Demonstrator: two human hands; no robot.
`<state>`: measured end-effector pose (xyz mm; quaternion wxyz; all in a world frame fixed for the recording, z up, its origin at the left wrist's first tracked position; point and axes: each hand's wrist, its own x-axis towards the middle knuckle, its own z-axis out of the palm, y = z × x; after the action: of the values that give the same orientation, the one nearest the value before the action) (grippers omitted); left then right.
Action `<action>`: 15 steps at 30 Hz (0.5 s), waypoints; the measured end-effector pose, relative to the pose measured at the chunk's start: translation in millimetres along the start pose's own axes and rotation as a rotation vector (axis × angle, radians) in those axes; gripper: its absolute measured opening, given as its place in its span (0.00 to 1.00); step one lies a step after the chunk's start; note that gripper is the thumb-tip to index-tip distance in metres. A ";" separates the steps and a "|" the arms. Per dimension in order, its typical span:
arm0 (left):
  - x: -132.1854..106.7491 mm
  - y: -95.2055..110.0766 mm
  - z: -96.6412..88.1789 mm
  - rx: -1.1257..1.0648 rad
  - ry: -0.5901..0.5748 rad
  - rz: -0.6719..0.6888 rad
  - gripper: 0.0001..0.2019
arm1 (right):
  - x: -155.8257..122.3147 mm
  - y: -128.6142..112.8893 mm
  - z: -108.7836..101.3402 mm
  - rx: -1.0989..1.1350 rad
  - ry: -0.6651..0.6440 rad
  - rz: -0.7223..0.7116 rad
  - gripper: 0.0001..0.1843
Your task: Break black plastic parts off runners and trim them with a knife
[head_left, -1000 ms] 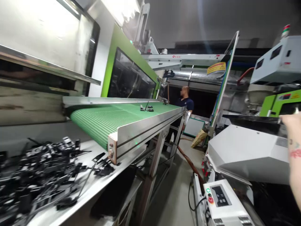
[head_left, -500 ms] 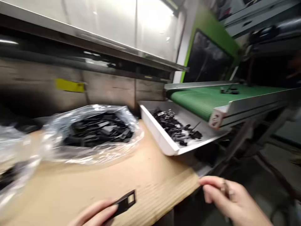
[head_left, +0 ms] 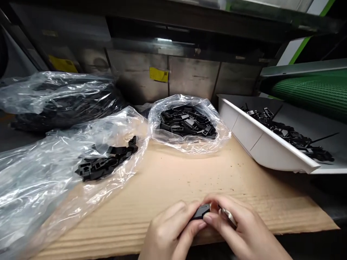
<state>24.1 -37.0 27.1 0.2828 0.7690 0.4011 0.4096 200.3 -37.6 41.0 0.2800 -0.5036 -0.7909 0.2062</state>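
Observation:
A small black plastic part (head_left: 201, 212) is held over the front of the cardboard sheet (head_left: 173, 184). My left hand (head_left: 172, 229) is closed, its thumb and fingers pinching the part from the left. My right hand (head_left: 241, 224) is curled in from the other side, thumb and forefinger at the part's right end. A small silvery metal tool (head_left: 228, 216) with a dark tip lies inside the right fingers; its exact kind is mostly hidden.
Behind, a clear plastic bag (head_left: 189, 146) holds many black parts. Another clear bag (head_left: 40, 173) with black parts lies left, with a fuller bag (head_left: 67, 97) behind it. At right, a white tray (head_left: 271, 144) of black pieces sits below a green conveyor belt (head_left: 311, 88).
The view has swung left, away from the conveyor. My hands, apart before, have come together at the black part, which my left hand held earlier.

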 end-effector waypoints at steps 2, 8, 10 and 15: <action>-0.7 -2.2 6.5 0.042 0.067 -0.003 0.11 | -6.5 10.6 0.3 -0.307 0.108 -0.025 0.21; -4.7 -7.4 19.5 0.264 0.078 -0.050 0.08 | -18.7 27.4 6.5 -0.465 0.134 -0.150 0.14; -3.7 -5.9 19.4 0.280 0.016 -0.078 0.08 | -19.3 27.5 8.5 -0.418 0.113 -0.155 0.12; -3.2 -1.4 19.0 0.322 0.023 -0.106 0.08 | -16.3 27.9 8.7 -0.387 0.067 -0.160 0.10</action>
<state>38.8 -41.1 15.1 0.1725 0.7774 0.5047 0.3333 219.1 -41.4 13.6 0.2196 -0.4901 -0.8435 0.0108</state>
